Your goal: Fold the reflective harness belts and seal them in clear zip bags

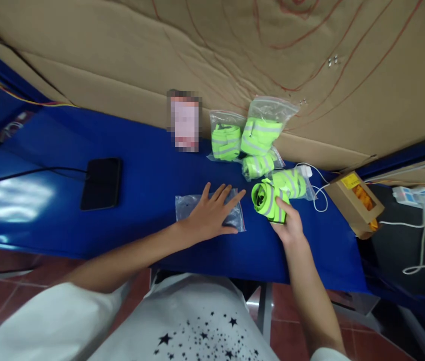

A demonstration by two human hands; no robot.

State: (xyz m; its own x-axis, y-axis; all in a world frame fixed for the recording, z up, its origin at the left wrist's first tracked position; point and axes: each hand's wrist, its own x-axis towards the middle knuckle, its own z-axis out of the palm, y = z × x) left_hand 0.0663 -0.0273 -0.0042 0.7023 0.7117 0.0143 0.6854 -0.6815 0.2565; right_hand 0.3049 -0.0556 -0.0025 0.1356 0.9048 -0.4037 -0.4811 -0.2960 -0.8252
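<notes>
My left hand lies flat with its fingers spread over a clear zip bag on the blue table. Nothing shows inside the part of the bag that I can see. To the right, my right hand grips a rolled neon-yellow reflective strap with grey stripes, its coiled end facing left. Just behind that roll lies a bagged yellow strap. Farther back are more clear bags with the same kind of strap: a small one, one at the left and a larger one leaning on the cardboard wall.
A black flat device with a cable rests on the left of the blue table. A blurred-out card or packet stands by the cardboard wall. At the right are a brown box, white cables and a power strip.
</notes>
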